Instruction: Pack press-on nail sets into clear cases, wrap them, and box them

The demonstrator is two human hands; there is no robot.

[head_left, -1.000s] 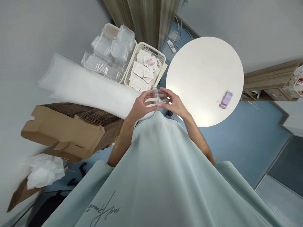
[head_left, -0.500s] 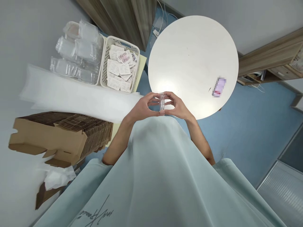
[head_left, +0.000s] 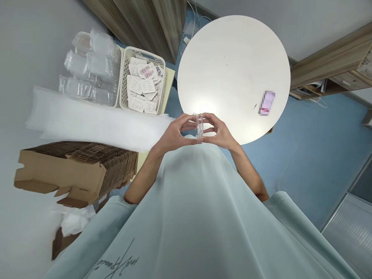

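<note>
A clear plastic case [head_left: 199, 127] is held on edge between my two hands, in front of my body near the edge of the round table. My left hand [head_left: 177, 131] pinches its left side, with the fingers at the top and the thumb underneath. From the other side my right hand [head_left: 216, 131] grips it the same way, fingertips above and thumb below. Two thin upright walls of the case show, with a narrow gap between them. What is inside the case, if anything, I cannot make out.
On the round white table [head_left: 232, 54] lies a blurred purple item [head_left: 267, 103]. To the left are a basket of printed cards [head_left: 142, 85], a bin of clear plastic cases [head_left: 99, 62], white sheets [head_left: 101, 124] and stacked brown cardboard boxes [head_left: 64, 164].
The clear case looks wider now, with its two walls visibly apart. Both hands keep their grip in nearly the same place. The view has shifted slightly.
</note>
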